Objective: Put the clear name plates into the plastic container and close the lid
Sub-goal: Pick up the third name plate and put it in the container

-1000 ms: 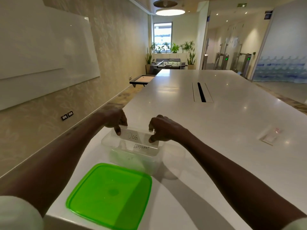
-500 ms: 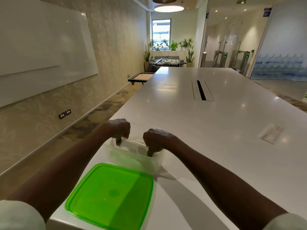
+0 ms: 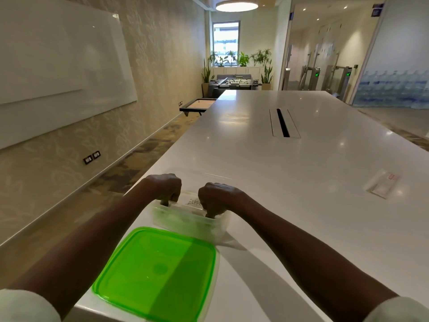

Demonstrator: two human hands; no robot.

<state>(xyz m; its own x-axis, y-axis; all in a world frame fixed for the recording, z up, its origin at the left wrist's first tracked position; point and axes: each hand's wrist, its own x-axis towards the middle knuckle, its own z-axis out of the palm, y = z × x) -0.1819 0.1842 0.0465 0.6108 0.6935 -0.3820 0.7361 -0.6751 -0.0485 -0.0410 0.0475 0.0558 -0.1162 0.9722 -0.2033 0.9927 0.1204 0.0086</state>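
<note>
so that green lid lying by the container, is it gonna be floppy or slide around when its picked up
The green lid looks thin and translucent, so probably light and a little bendy. It lies flat on the glossy white table, so it may skid if nudged. Its raised rim should give fingers an edge to catch.

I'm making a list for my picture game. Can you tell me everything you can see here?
name plates: several, clear with writing, going into the container
container: one, clear plastic, near table edge
lid: one, green, flat on table, nearer than the container
packet: one, clear and white, right side of table
table: one, white, long
cable slot: one, black, middle of table
whiteboard: one, white, left wall
plants: several, green, by far window
football table: one, dark, far end
left hand: one, holding plates
right hand: one, holding plates
</note>
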